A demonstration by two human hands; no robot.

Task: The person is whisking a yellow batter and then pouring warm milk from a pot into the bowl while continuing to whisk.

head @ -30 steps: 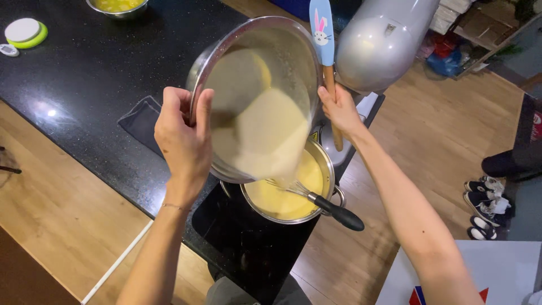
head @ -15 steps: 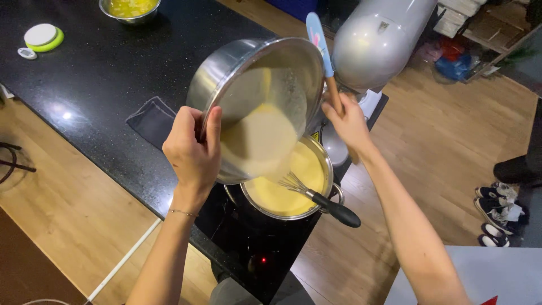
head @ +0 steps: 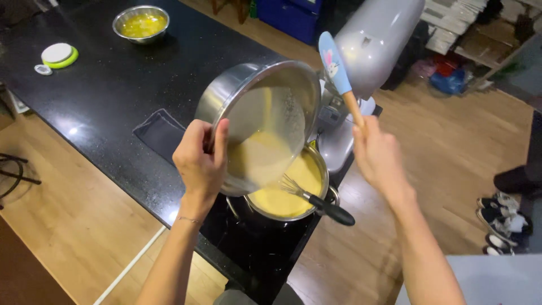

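My left hand [head: 199, 161] grips the rim of a large steel mixing bowl [head: 243, 93], tilted steeply with its mouth facing me. Yellow batter [head: 261, 161] runs down its inside into a steel pot [head: 322, 164] below, which is full of yellow mixture. A whisk with a black handle [head: 330, 210] rests in the pot. My right hand [head: 379, 153] holds a spatula by its wooden handle, the blue blade [head: 333, 63] pointing up beside the bowl's far rim.
The pot stands on a black cooktop [head: 254, 248] set in a black counter [head: 101, 96]. A silver stand mixer [head: 372, 39] is behind the bowl. A small steel bowl of yellow food [head: 140, 24] and a green-rimmed white disc [head: 58, 55] sit far left. A dark cloth [head: 161, 133] lies by the cooktop.
The spatula has come away from the bowl's rim and my right hand has shifted right. More batter has slid out of the tilted bowl into the pot.
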